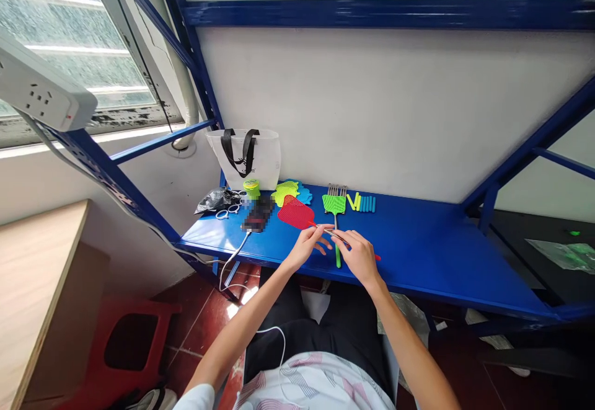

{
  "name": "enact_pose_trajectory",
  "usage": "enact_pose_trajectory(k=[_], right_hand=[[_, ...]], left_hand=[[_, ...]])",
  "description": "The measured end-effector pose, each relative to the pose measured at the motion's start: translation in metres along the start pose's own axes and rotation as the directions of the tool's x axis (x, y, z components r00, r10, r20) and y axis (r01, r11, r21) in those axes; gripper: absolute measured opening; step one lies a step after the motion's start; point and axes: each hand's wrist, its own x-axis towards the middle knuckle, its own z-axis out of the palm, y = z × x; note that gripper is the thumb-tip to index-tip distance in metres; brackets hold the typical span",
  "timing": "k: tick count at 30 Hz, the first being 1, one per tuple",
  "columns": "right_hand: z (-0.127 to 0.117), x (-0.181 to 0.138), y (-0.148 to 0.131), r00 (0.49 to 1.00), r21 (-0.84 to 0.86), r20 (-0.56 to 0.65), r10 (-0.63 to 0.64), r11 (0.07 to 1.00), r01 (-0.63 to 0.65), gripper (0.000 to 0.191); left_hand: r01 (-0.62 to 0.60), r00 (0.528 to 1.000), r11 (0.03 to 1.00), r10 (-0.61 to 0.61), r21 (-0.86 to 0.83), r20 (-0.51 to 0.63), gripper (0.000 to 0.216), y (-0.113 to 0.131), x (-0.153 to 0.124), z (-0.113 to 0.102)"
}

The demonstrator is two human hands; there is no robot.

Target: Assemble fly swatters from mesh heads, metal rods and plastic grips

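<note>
The left hand (307, 247) pinches the shaft of a red fly swatter (295, 212) just below its mesh head, thumb and index together, the other fingers spread loosely; the right hand (359, 257) has its fingers curled onto the same shaft, the red handle end poking out beyond it. The swatter is held slantwise over the front part of the blue desk (432, 249), its head toward the left, near the phone (258, 214) and the yellow-green swatter heads (284, 193). Beneath the hands lies a green swatter (334, 204), its handle end just inside the desk's front edge, its head toward the wall (372, 112). Yellow sticks (357, 201) and blue sticks (367, 204) sit to its right, near the back edge. From there a wide stretch of desktop runs to the right-hand frame; on the left, a white bag (264, 155) and a black plastic bag (218, 199) crowd the room.
</note>
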Motion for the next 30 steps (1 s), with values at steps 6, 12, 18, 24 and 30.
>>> enact_pose_trajectory(k=[6, 12, 18, 24, 30], right_hand=[[-0.003, 0.003, 0.0, 0.996, 0.104, 0.06, 0.062, 0.992, -0.068, 0.035], [-0.014, 0.005, -0.005, 0.962, 0.034, 0.237, 0.138, 0.988, -0.15, 0.033], [-0.019, 0.004, -0.014, 0.858, 0.05, 0.483, 0.175, 0.973, -0.227, 0.036], [-0.009, 0.003, -0.013, 0.801, -0.002, 0.574, 0.17, 0.979, -0.206, 0.057], [0.016, 0.0, -0.021, 0.885, -0.156, 0.362, 0.294, 0.955, -0.254, 0.057]], left_hand=[[-0.043, 0.997, 0.998, 0.045, 0.039, -0.068, 0.074, 0.008, 0.0, -0.005], [-0.072, 0.978, 0.997, 0.077, 0.033, -0.194, 0.072, 0.01, 0.002, -0.008], [-0.053, 0.98, 0.997, 0.064, 0.063, -0.187, 0.074, 0.01, 0.005, -0.013], [0.026, 0.988, 0.944, 0.025, 0.329, -0.151, 0.079, 0.005, 0.003, -0.02], [0.103, 0.993, 0.677, -0.114, 0.729, -0.034, 0.062, 0.0, -0.003, -0.017]])
